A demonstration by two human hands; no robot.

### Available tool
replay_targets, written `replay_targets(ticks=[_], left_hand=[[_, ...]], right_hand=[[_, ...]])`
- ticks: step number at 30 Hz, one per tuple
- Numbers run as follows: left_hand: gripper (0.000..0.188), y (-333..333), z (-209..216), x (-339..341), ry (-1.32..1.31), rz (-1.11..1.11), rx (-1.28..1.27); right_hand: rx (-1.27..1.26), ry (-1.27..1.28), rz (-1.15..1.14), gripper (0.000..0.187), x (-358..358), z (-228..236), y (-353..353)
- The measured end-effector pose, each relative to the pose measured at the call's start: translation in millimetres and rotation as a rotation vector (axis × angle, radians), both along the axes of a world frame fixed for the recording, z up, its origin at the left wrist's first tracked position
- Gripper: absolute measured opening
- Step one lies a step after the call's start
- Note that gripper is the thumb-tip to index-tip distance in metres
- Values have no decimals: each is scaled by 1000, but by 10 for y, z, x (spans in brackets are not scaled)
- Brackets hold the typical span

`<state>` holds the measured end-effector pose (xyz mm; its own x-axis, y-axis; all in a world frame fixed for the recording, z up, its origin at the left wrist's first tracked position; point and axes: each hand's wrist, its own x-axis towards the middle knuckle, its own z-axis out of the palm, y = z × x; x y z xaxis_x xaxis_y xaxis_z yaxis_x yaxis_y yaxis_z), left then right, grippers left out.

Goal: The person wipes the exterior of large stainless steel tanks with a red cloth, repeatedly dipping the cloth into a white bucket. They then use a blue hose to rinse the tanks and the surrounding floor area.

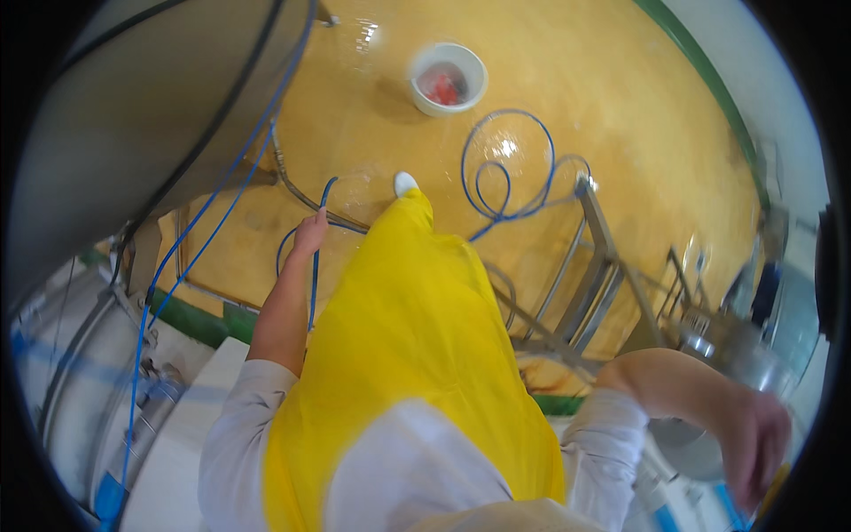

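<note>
My left hand (310,232) is closed round a blue hose (315,282). A short end of the hose sticks up past the fingers, and the rest hangs down beside my yellow apron (417,328). Off to the right, my right arm is bent and raised. My right hand (760,448) hangs near the right rim of the picture, its fingers smeared by motion. Something yellow shows at the rim beside it, too little to name. Whether the right fingers hold it I cannot tell.
On the wet yellow floor (638,115) stands a white bucket (449,80) with red stuff inside. Loops of blue hose (507,215) lie nearer. A metal frame (601,235) stands to the right. At left are a large metal vessel (160,97) and hanging cables.
</note>
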<state>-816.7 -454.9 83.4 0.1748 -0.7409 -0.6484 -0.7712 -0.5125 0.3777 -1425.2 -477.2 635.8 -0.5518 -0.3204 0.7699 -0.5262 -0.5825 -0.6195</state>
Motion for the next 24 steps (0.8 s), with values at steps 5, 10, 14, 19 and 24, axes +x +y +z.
replay_targets(ticks=[5, 10, 14, 19, 24], left_hand=[[57, -322, 202, 53, 389, 674, -51], [42, -19, 98, 45, 520, 1094, -167], [50, 498, 130, -160, 186, 1355, -298], [40, 1183, 300, -374, 214, 1556, -245], [36, 1370, 629, -799, 207, 1689, -208]], right_hand=[[574, -466, 195, 20, 958, -1981, -1266], [1116, -776, 731, 21, 1802, -3155, -1825], [1329, -248, 959, 23, 2422, -3268, -2293], [1351, -39, 1276, 17, 2871, -3826, -2957], [1270, 258, 1287, 15, 3101, -4934, -3277]])
